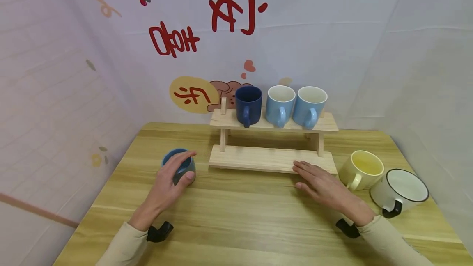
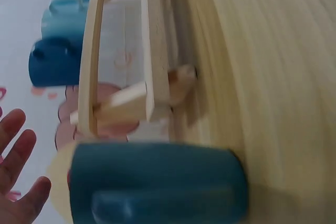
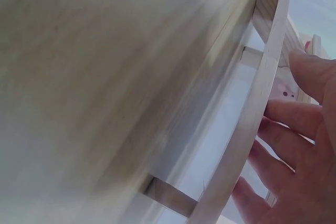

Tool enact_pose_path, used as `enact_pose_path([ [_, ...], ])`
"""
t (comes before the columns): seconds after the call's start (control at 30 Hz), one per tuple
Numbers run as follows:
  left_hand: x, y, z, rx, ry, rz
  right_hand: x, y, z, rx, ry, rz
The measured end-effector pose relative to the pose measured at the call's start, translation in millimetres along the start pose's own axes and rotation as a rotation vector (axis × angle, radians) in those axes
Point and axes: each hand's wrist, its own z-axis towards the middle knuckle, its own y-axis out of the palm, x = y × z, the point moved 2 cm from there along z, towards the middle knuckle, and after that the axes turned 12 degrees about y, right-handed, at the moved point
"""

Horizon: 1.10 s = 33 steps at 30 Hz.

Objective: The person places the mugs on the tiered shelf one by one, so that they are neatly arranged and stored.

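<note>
At the left of the table, a teal mug (image 1: 179, 163) stands upright. My left hand (image 1: 171, 180) is over and beside it with its fingers spread; the left wrist view shows the fingertips (image 2: 35, 195) apart from the mug (image 2: 157, 182). A two-tier wooden rack (image 1: 271, 160) stands at the back. My right hand (image 1: 325, 186) is at the front edge of its lower board, near the right end. In the right wrist view, the loosely extended fingers (image 3: 278, 135) reach to the board's edge; whether they press on it I cannot tell. Neither hand holds anything.
A dark blue mug (image 1: 248, 106) and two light blue mugs (image 1: 280, 106) stand on the rack's upper board. Right of the rack are a yellow mug (image 1: 362, 170) and a white mug (image 1: 400, 190) with a black rim and handle. Printed cloth (image 1: 314, 44) hangs behind.
</note>
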Motion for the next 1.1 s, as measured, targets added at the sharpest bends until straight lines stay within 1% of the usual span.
enact_pose_path([
  [0.1,-5.4,-8.5,-12.4,0.033,-0.040,0.014,0.3,-1.0,0.0,-0.009,-0.002,0.002],
  [0.27,-10.3,-19.8,-27.6,0.087,-0.092,0.049,1.2,-2.7,1.6,-0.001,-0.012,0.001],
  [0.43,-13.3,-26.9,-39.5,0.168,-0.090,0.063,1.1,-1.9,1.7,0.009,-0.018,0.001],
  [0.53,-14.8,-29.2,-46.6,0.200,-0.115,0.062,1.2,-1.1,0.3,0.012,-0.015,0.000],
  [0.57,-15.3,-30.0,-49.1,0.210,-0.131,0.060,1.2,-0.7,0.0,0.013,-0.015,0.000],
  [0.67,-19.0,-31.0,-55.4,0.239,-0.216,0.027,1.8,-0.7,-1.8,0.012,-0.008,0.001],
  [0.77,-22.8,-31.2,-62.0,0.263,-0.333,-0.038,1.9,-0.9,-2.9,0.007,0.001,0.006],
  [0.8,-24.0,-31.0,-64.5,0.264,-0.382,-0.059,1.7,-1.0,-3.0,0.002,0.004,0.007],
  [0.83,-24.7,-30.8,-67.4,0.253,-0.431,-0.075,1.4,-1.0,-3.1,-0.002,0.005,0.008],
  [0.9,-26.4,-29.9,-72.0,0.206,-0.531,-0.106,0.7,-1.0,-3.2,-0.009,0.007,0.009],
  [0.93,-27.2,-29.3,-74.1,0.169,-0.575,-0.115,0.4,-1.0,-3.2,-0.012,0.007,0.009],
  [1.0,-28.6,-27.9,-77.2,0.073,-0.654,-0.128,-0.3,-1.1,-3.1,-0.014,0.007,0.007],
  [1.07,-29.9,-26.0,-79.3,-0.007,-0.700,-0.154,-0.4,-1.1,-2.9,-0.014,0.006,0.007],
  [1.1,-30.2,-24.8,-80.1,-0.029,-0.716,-0.172,-0.5,-1.1,-2.8,-0.014,0.005,0.007],
])
